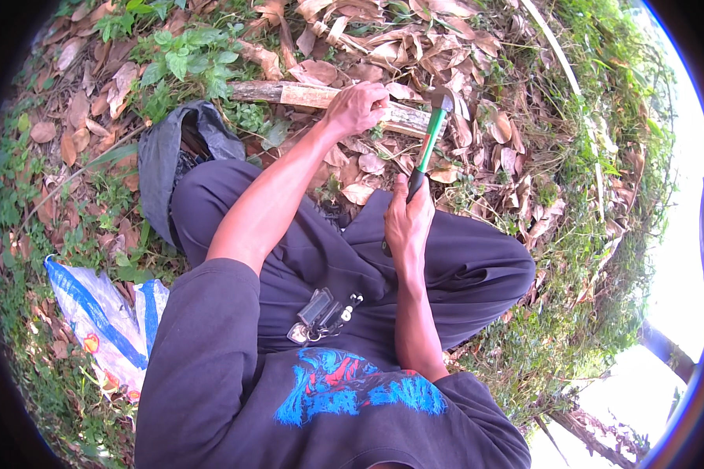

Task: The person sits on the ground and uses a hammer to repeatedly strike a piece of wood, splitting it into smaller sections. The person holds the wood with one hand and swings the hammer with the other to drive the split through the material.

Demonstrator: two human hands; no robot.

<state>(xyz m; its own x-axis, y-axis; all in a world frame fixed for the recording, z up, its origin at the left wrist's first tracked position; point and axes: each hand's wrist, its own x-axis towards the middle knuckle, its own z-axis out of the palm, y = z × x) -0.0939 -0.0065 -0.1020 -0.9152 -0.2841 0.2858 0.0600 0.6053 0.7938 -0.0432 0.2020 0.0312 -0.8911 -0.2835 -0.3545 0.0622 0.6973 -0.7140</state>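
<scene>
Hammer (430, 144) is clamped in right fingers (401, 192); left fingers (377, 95) curl at wooden pole (411, 119), grip unclear, and need distance from blows.

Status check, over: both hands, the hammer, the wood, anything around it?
Right hand gripping hammer by its black handle. Left hand curled at wood, grip unclear. Dry leaves around the wood.

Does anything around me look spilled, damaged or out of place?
Nothing looks spilled. The wood by your left hand looks patchy: pale beside a darker left end. A white-and-blue plastic sack lies crumpled to your left.
</scene>
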